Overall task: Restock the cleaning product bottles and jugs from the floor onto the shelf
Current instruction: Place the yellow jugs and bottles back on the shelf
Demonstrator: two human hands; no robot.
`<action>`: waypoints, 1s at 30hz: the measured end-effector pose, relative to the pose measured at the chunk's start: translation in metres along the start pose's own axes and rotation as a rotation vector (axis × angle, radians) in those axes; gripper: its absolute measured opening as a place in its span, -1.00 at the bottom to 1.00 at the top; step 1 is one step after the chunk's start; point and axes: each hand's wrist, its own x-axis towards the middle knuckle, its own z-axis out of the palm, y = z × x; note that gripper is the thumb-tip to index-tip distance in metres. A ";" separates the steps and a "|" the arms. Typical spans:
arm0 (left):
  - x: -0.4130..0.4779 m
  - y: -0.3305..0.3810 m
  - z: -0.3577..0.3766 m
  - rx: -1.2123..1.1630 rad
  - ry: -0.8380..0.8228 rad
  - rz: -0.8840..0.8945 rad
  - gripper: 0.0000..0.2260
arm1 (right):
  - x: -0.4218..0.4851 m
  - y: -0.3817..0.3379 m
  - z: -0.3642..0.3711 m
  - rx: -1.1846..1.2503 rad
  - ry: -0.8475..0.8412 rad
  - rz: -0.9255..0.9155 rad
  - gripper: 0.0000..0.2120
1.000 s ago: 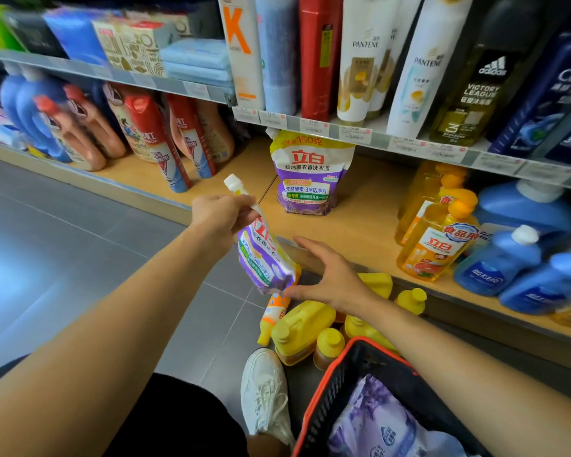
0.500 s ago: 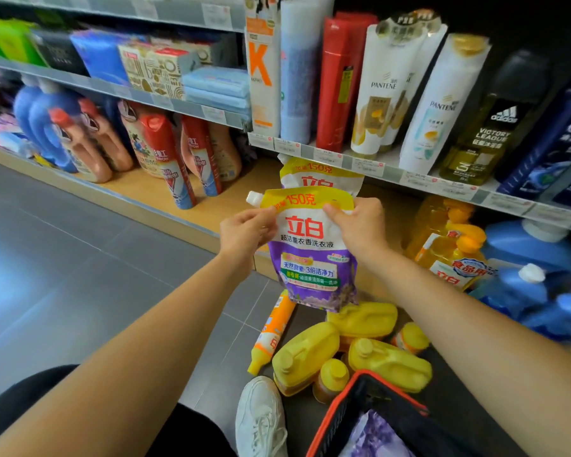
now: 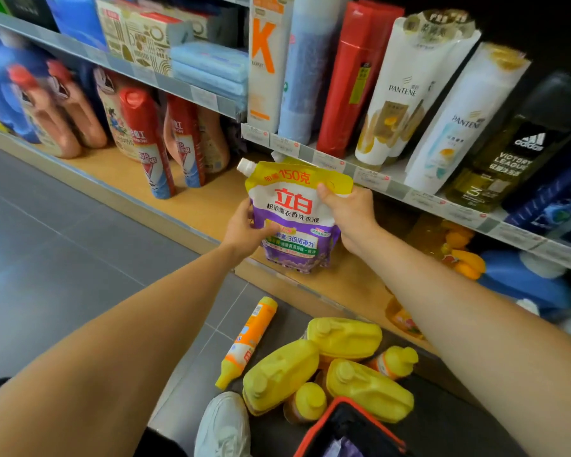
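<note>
While both hands hold it, the soft purple-white-yellow plastic detergent refill pouch (image 3: 294, 206) w/ a white corner spout stands upright over the front of the btm wooden shelf (image 3: 211, 206), base down at the board; can't tell if it touches. L hand (image 3: 244, 227) grips the pouch's left edge at mid-height, thumb across the front. R hand (image 3: 350, 212) grips the upper right corner, thumb on the yellow band. Just behind, the top of a second like pouch (image 3: 279, 156) peeks out. On the grey tiled floor (image 3: 63, 258) below, yellow plastic jugs (image 3: 346, 338) lie on their sides, touching, w/ a long orange bottle (image 3: 249, 338) beside them, near a red-rimmed black basket (image 3: 346, 420).
</note>
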 end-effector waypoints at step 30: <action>0.014 -0.062 -0.003 -0.025 0.034 -0.150 -0.37 | 0.011 0.141 -0.021 -0.183 0.089 0.266 -0.05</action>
